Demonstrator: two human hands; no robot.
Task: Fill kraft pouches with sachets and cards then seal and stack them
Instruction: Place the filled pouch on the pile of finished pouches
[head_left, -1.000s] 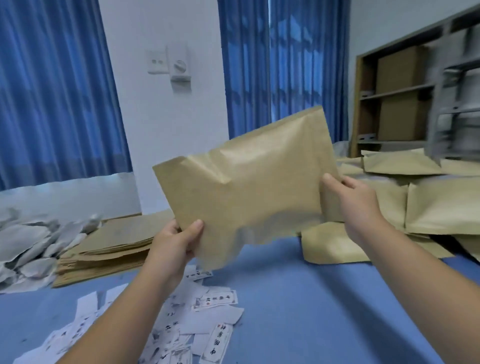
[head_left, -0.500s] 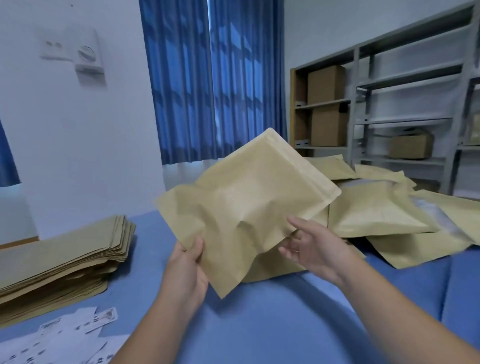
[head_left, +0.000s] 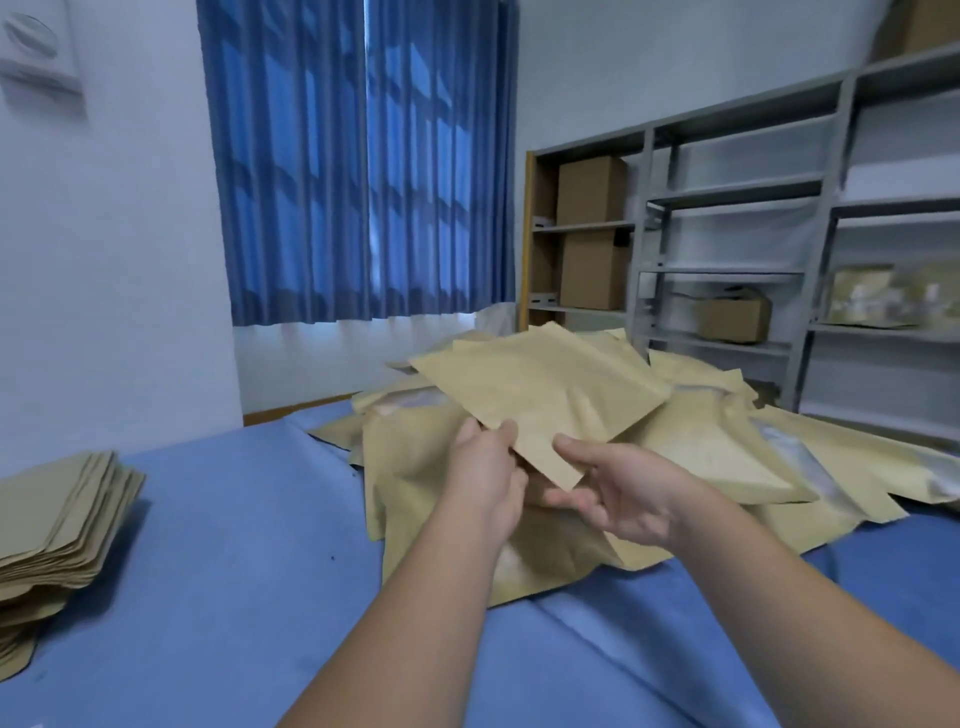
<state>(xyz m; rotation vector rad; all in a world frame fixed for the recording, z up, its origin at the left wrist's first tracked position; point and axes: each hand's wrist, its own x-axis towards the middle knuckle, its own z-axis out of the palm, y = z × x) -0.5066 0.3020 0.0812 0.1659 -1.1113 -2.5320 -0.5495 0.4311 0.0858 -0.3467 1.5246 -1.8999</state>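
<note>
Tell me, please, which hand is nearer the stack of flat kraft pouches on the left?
Left. The left hand, gripping the held pouch, is right of the stack; the right hand lies farther right, at that pouch's corner.

Both bare forearms reach forward. The left rises from about 6 o'clock toward 1 o'clock, and the right comes in from 4 o'clock toward 10 o'clock. The left hand (head_left: 485, 480) shows its back, with the thumb on top pinching the near edge of a kraft pouch (head_left: 540, 395). The right hand (head_left: 618, 493) lies at its 3 o'clock, palm turned inward and fingers (head_left: 563, 500) nearly straight under the pouch's corner. Its thumb lies above, possibly only touching.
</note>
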